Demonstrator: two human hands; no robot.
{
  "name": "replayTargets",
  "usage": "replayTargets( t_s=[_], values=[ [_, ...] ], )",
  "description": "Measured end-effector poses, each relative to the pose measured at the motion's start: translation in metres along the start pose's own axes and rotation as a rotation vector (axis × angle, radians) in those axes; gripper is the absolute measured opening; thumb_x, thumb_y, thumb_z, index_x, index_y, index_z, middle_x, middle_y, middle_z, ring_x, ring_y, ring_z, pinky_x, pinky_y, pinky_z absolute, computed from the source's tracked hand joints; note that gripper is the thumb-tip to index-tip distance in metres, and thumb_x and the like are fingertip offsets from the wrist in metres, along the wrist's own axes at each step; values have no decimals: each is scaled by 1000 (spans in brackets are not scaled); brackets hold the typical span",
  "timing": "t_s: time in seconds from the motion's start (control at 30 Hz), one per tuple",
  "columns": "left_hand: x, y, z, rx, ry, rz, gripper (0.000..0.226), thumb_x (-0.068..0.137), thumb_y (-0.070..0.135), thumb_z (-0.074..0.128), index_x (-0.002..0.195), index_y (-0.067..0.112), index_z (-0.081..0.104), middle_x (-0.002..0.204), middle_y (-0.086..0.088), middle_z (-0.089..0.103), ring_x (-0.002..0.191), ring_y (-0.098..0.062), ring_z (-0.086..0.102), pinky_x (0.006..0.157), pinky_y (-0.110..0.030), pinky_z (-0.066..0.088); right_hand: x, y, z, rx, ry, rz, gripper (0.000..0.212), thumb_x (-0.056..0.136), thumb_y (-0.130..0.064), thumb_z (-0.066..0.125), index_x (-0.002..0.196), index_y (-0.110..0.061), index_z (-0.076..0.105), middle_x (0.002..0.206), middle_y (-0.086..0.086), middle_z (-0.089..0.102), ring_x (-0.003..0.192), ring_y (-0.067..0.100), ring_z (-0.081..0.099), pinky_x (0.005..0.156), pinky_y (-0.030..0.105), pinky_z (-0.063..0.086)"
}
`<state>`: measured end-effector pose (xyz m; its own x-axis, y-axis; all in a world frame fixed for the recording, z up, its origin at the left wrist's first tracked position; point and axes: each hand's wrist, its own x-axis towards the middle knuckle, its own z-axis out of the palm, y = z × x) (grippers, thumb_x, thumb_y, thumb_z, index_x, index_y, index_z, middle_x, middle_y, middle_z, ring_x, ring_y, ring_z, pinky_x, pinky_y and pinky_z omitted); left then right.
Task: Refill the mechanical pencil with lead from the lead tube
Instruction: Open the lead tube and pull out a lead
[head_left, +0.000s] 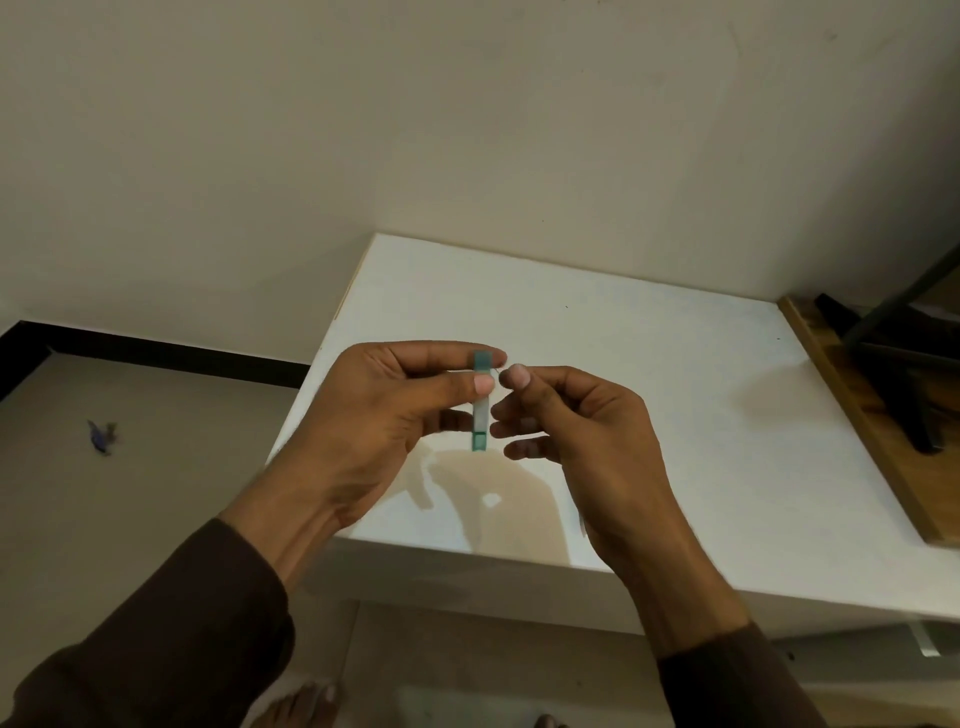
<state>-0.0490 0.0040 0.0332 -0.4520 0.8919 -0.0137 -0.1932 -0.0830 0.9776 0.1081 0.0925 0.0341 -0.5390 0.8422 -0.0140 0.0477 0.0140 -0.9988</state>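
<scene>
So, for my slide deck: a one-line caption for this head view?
Left hand holds the lead tube upright over the white table; right hand pinches at its top.

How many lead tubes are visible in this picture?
1. The lead tube is held upright above the white table, pinched in the fingers of the left hand. Others may lie outside the view.

A: Views?
B: One only, head-worn, wide-angle, tilted forward and down over the white bench (649, 364).
A: Distance?
B: Close; both hands centre frame, left hand (384, 415), right hand (576, 431). Wall (467, 130) fills the top, floor (130, 493) at left.
</scene>
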Motion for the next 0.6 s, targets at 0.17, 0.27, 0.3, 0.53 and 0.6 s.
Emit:
replayTargets(
  t_s=[0.17,0.27,0.3,0.53,0.6],
  values=[
    [1,6,-33,-19,93,9,29,71,12,78,99,5,83,108,-11,82,105,-31,76,82,-44,65,6,8,5,-154,53,17,15,98,-34,67,96,-24,78,82,-5,80,74,9,76,59,17,57],
    [-2,6,-47,23,121,26,28,72,12,78,98,5,83,108,-11,82,103,-30,77,79,-40,65,9,18,13,-376,29,6,7,97,-30,69,96,-29,75,89,-11,77,72,6,71,61,12,50],
    [-3,5,-50,37,130,26,27,72,12,78,98,7,83,107,-10,83,103,-30,77,78,-39,64,9,22,17,-453,14,6,7,98,-30,68,99,-29,76,95,-14,76,76,5,68,67,14,50],
    [-9,1,-63,87,166,13,27,68,18,79,93,12,85,105,-7,83,103,-30,77,84,-47,63,20,42,47,-904,-73,-72,27,105,-31,55,128,-25,68,118,-3,66,101,18,64,84,27,48],
    [-9,0,-65,94,162,8,23,72,13,79,94,11,85,104,-7,84,102,-30,77,82,-42,65,23,46,52,-964,-87,-113,27,105,-30,55,128,-24,68,116,-2,65,96,18,64,79,23,43]
  ],
)
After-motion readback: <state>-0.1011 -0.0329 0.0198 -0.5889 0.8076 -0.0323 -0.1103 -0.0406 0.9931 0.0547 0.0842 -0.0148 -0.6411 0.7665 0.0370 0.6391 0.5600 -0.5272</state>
